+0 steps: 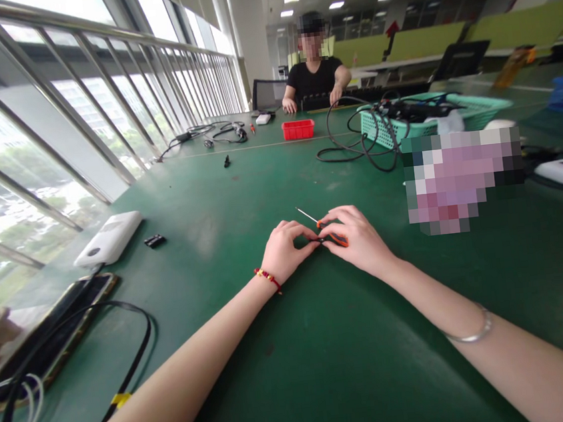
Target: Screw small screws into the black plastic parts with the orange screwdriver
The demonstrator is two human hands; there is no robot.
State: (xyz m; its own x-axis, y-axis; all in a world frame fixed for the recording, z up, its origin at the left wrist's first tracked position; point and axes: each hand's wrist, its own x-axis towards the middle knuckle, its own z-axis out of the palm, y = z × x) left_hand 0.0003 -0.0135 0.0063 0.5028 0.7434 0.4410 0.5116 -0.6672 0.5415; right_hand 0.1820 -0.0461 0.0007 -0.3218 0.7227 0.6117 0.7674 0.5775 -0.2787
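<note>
The screwdriver (320,224) has a bare metal shaft and a plastic-looking handle. The bench (256,348) looks smooth, with a dull sheen. The railing (65,25) and bangle (478,334) are shiny metal; the red tray (298,131) and perforated basket (489,108), plastic.

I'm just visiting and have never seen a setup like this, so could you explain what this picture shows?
There's no machine here: these are a person's two bare hands, seen by a camera worn on their head, looking forward and down. The left hand, with a red bracelet at its wrist, meets the right hand over a green table. The right hand holds an orange-and-black screwdriver; between the hands is a small dark piece, too small to identify. On the table, a white device and a phone lie at the left. Farther off are a red bin and a turquoise basket holding dark cables. Another person is across the table.
</note>
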